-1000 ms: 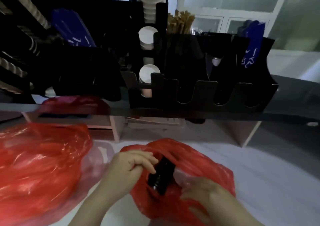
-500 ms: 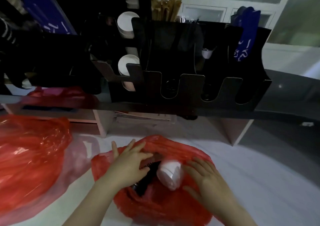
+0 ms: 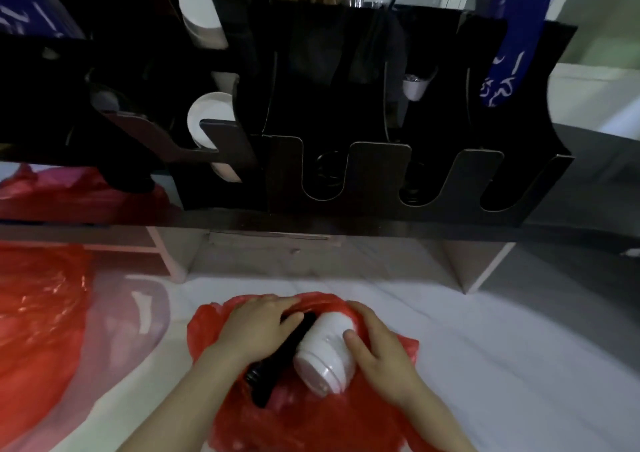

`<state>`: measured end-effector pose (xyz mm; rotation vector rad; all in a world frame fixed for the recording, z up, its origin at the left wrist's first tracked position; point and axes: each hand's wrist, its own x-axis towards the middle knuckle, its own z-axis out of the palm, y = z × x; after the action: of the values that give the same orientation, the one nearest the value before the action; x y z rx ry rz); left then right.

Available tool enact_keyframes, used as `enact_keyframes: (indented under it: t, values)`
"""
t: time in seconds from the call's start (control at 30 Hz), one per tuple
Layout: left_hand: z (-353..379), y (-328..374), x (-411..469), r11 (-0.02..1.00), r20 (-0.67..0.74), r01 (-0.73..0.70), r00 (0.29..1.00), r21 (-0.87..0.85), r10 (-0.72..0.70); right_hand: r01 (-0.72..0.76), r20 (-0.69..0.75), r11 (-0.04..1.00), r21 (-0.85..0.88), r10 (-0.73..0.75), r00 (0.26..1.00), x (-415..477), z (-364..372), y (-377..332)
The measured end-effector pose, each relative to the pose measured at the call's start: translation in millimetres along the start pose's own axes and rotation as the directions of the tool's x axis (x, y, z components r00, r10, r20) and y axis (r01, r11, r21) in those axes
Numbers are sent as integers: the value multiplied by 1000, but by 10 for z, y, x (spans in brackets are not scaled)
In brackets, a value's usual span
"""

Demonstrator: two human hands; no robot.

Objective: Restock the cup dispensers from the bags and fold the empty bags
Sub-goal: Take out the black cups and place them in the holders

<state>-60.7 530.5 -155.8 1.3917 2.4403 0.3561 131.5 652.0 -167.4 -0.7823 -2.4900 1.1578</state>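
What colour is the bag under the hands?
Red bag, translucent plastic. It shows best in the head view.

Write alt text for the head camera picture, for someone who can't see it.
The left hand grips a black stack and the right hand a white cup stack, both lying on a red bag on a white surface. Behind stands a black cup dispenser, white cups in its left slots; another red bag lies at left.
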Motion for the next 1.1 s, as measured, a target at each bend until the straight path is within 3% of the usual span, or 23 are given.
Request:
enact_keyframes:
  t: [0.17, 0.27, 0.53, 0.63, 0.73, 0.83, 0.87, 0.93, 1.03, 1.1]
  values:
    - [15, -90, 67, 987, 36, 82, 996, -135, -77, -84, -149, 978, 189, 113, 982, -88, 134, 50]
    - [61, -87, 50, 987, -21, 82, 996, -137, -85, -117, -183, 951, 287, 174, 968, -116, 124, 82]
    - [85, 21, -107, 994, -82, 6, 996, -112, -16, -345, 5, 864, 366, 369, 929, -123, -2, 171]
    - [108, 73, -140, 997, -126, -22, 992, -73, 12, -371, -84, 842, 392, 434, 897, -147, 22, 145]
    - [120, 79, -165, 997, -138, -4, 990, -77, -7, -316, -318, 903, 291, 403, 858, -233, 10, 131]
    - [150, 98, -189, 998, -158, 20, 987, -66, -30, -100, -496, 993, 59, 116, 860, -410, -88, 42]
    - [158, 115, -193, 998, -168, 20, 985, -58, -30, -16, -481, 998, -60, -14, 877, -473, -123, -18]
    - [171, 154, -200, 1000, -182, 15, 983, -27, -19, 83, -310, 973, -215, -148, 939, -557, -139, -149]
    - [171, 206, -210, 1000, -187, 13, 982, 27, -8, 61, 10, 923, -379, -61, 998, -607, -11, -240]
    - [169, 221, -222, 999, -186, 18, 982, 34, -11, 32, 52, 863, -505, -6, 999, -617, 140, -241]
